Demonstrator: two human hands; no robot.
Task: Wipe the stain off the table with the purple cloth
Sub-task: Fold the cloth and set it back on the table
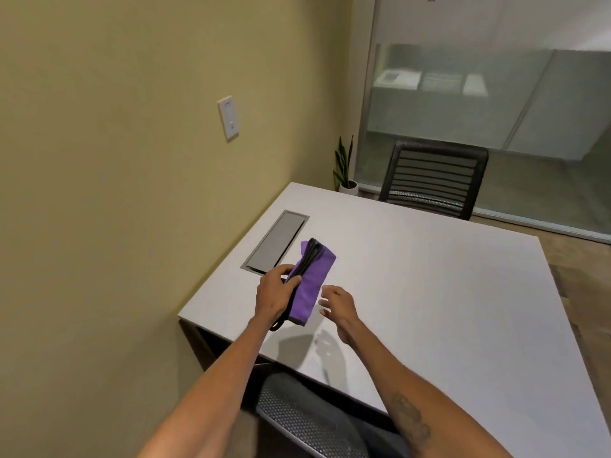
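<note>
Small office meeting room, white table (413, 276) with a recessed cable hatch (276, 239), black mesh chair (433, 178) at the far side, frosted glass partition (479, 100), wall switch plate (228, 118), potted plant (345, 170) in the corner.

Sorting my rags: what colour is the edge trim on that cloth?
Black, running along the purple cloth held in the left hand; head view.

Both forearms are bare, with no sleeves in view. The left hand (276, 294) and the right hand (340, 305) wear no gloves, and no rings or watch can be seen. The right forearm carries a dark tattoo (411, 421), lower right of the frame.
</note>
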